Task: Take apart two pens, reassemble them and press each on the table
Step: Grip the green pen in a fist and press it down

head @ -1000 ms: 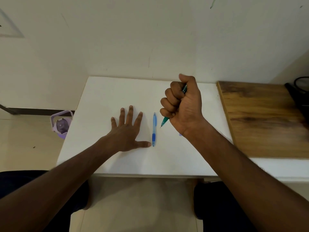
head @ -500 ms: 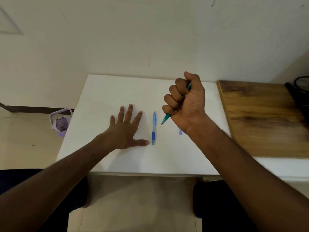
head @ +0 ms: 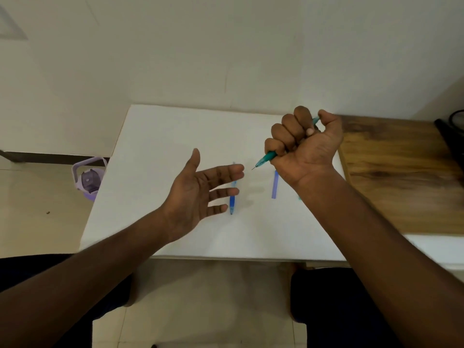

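My right hand [head: 303, 144] grips a green pen [head: 266, 159] in a fist above the white table [head: 163, 136]. The pen's tip points down and left, and its top end shows beside my thumb. A blue pen [head: 232, 203] lies on the table, partly hidden behind the fingers of my left hand [head: 198, 194]. That hand is raised off the table, palm turned right, fingers straight and spread, holding nothing. A small pale-blue strip [head: 275, 184] lies on the table just left of my right wrist.
A wooden surface [head: 401, 172] adjoins the table on the right, with a dark object [head: 452, 131] at its far edge. A lilac bottle [head: 88, 179] stands on the floor to the left. A wall runs behind the table.
My left hand has lifted off the table and turned palm sideways towards the green pen. My right hand has risen a little and rotated, still gripping the green pen.
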Tool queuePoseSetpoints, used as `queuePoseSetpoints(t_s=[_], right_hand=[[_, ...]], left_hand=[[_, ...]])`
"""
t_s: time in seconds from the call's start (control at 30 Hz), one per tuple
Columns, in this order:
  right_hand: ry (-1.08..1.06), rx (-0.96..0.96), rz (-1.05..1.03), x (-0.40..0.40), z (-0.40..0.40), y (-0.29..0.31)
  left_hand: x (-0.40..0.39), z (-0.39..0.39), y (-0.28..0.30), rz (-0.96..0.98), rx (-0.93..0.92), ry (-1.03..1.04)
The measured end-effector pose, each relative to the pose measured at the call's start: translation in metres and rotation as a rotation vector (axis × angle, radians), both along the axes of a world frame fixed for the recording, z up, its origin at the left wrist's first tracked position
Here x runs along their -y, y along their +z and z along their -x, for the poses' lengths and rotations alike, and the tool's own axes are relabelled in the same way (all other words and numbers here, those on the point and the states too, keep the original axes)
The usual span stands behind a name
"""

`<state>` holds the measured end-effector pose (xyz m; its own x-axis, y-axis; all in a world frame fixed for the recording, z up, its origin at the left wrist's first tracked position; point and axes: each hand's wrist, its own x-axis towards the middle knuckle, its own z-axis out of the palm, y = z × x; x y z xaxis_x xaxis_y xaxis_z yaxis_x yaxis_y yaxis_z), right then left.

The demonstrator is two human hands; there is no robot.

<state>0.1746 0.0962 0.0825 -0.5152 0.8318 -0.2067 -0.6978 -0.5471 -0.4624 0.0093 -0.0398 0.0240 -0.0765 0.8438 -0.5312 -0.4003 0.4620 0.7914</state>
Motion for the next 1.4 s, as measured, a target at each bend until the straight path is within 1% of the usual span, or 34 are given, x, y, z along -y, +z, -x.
queuePoseSetpoints(t_s=[0.23,0.37,0.53,0.7,0.9,1.17,1.27,1.33,1.37,1.4], right_hand=[[-0.043,0.014,-0.011,0.000,-0.001,0.002],[-0.045,0.016,0.049,0.000,0.000,-0.001],[-0.057,0.002,0.121,-0.001,-0.002,-0.002],[-0.075,0.003,0.150,-0.001,-0.001,-0.003],[-0.091,0.018,0.105,-0.003,-0.002,-0.003],[-0.104,0.034,0.007,-0.004,-0.001,-0.002],[-0.085,0.018,0.014,-0.004,-0.001,-0.004],[-0.073,0.029,0.032,-0.005,0.000,-0.004],[-0.068,0.048,0.044,-0.007,0.000,-0.004],[-0.063,0.088,0.063,-0.010,0.001,-0.003]], left_hand=[[0.002,-0.013,0.001,-0.063,0.153,-0.089],[0.003,-0.014,0.000,-0.119,0.246,-0.109],[0.003,-0.015,-0.001,-0.158,0.302,-0.137],[0.001,-0.015,-0.005,-0.144,0.273,-0.141],[0.000,-0.014,-0.011,-0.128,0.253,-0.147],[0.002,-0.018,-0.006,-0.170,0.350,-0.152],[0.002,-0.018,-0.006,-0.169,0.362,-0.143],[0.000,-0.016,-0.007,-0.154,0.320,-0.134],[-0.002,-0.015,-0.008,-0.136,0.253,-0.122],[-0.003,-0.012,-0.010,-0.112,0.146,-0.101]])
